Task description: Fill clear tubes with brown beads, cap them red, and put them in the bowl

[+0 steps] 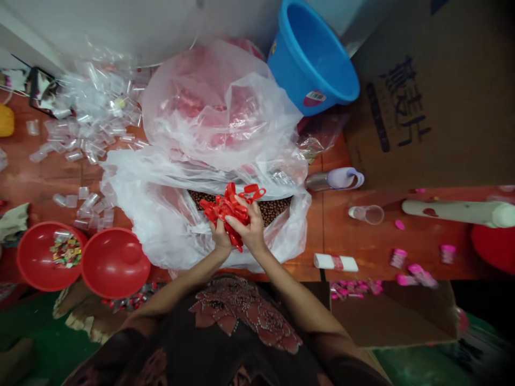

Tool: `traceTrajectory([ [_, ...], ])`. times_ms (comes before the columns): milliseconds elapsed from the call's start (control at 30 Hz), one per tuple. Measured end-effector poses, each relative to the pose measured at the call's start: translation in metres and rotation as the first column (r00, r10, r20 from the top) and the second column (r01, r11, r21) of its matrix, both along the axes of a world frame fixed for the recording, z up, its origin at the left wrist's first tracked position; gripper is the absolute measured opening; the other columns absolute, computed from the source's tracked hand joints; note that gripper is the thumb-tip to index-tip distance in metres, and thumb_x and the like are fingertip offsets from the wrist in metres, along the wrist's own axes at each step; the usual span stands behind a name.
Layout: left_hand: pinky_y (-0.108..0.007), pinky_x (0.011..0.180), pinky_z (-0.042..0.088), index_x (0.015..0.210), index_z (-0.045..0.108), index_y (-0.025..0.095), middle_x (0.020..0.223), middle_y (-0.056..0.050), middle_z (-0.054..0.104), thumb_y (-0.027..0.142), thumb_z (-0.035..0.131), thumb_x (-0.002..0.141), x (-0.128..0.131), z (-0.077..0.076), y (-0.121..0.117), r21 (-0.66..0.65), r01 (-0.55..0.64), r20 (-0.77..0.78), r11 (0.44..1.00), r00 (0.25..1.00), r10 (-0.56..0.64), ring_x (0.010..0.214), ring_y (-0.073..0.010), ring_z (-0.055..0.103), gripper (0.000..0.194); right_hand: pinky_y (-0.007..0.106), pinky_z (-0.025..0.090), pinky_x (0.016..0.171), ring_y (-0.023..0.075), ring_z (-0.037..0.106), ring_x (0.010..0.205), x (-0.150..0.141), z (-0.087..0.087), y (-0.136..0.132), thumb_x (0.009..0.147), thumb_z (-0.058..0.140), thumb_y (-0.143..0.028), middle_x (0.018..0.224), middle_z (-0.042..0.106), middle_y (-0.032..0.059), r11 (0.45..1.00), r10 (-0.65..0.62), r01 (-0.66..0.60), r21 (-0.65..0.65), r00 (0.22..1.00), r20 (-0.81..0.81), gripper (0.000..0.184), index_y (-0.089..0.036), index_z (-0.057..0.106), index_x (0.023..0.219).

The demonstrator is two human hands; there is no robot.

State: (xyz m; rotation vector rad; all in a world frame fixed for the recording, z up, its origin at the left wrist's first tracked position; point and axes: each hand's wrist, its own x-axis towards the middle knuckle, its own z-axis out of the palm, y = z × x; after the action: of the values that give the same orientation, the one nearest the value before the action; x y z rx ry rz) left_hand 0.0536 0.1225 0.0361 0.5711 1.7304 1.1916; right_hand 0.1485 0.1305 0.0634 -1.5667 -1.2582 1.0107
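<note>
A heap of glossy red plastic caps (pixel 231 206), some with ring-shaped loops, is gathered between my two hands. My left hand (pixel 221 237) cups the pile from below left with its fingers curled. On the other side my right hand (pixel 251 228) wraps its fingers around the pile. Both hands are above an open white plastic bag (pixel 156 220), which contains many small round brown balls (pixel 274 210). The caps and hands hide part of the balls.
Clear plastic tubes (pixel 92 123) lie scattered at left, above two red bowls (pixel 115 262). Behind stands a tied translucent bag (pixel 209 102) beside a blue bucket (pixel 317 59). At right are a large cardboard box (pixel 450 107), a white roll (pixel 336 262) and pink-capped tubes (pixel 398 258).
</note>
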Motion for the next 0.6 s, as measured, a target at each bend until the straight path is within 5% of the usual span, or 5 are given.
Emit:
traceTrajectory([
  [133, -0.036, 0.088, 0.05, 0.08, 0.063, 0.02, 0.087, -0.007, 0.068, 0.048, 0.055, 0.079, 0.023, -0.039, -0.014, -0.063, 0.045, -0.025, 0.997, 0.999, -0.046, 0.085, -0.0217, 0.063, 0.028, 0.049, 0.038, 0.11, 0.0283, 0.054, 0.122, 0.015, -0.064, -0.027, 0.082, 0.066, -0.048, 0.127, 0.059, 0.0092, 0.996, -0.086, 0.085, -0.033, 0.996, -0.025, 0.055, -0.026, 0.06, 0.132],
  [267, -0.038, 0.106, 0.041, 0.108, 0.065, 0.022, 0.114, -0.008, 0.068, 0.035, 0.05, 0.087, 0.059, -0.048, 0.018, -0.077, 0.234, -0.084, 0.969, 0.967, -0.24, 0.116, -0.0226, 0.058, 0.029, 0.048, 0.036, 0.111, 0.0272, 0.054, 0.123, 0.046, -0.104, -0.004, 0.084, 0.056, -0.052, 0.129, 0.061, 0.0099, 0.986, -0.159, 0.158, -0.042, 0.987, -0.023, 0.055, -0.022, 0.061, 0.13],
  [467, -0.039, 0.117, 0.029, 0.122, 0.064, 0.023, 0.137, -0.009, 0.055, 0.023, 0.05, 0.089, 0.096, -0.052, 0.079, -0.118, 0.369, -0.384, 0.922, 0.839, -0.385, 0.132, -0.0252, 0.046, 0.035, 0.047, 0.033, 0.113, 0.0253, 0.051, 0.126, 0.093, -0.118, 0.057, 0.088, 0.043, -0.055, 0.131, 0.061, 0.0108, 0.99, -0.139, 0.143, -0.018, 0.979, 0.152, 0.055, -0.021, 0.061, 0.128],
  [600, -0.038, 0.118, 0.029, 0.118, 0.067, 0.025, 0.134, -0.007, 0.055, 0.023, 0.059, 0.086, 0.089, -0.047, 0.091, -0.111, 0.449, -0.324, 0.887, 0.827, -0.459, 0.133, -0.0254, 0.045, 0.033, 0.045, 0.029, 0.116, 0.0254, 0.047, 0.13, 0.108, -0.109, 0.066, 0.089, 0.046, -0.054, 0.133, 0.058, 0.0116, 0.998, -0.059, 0.06, -0.003, 0.979, 0.195, 0.055, -0.022, 0.059, 0.132],
])
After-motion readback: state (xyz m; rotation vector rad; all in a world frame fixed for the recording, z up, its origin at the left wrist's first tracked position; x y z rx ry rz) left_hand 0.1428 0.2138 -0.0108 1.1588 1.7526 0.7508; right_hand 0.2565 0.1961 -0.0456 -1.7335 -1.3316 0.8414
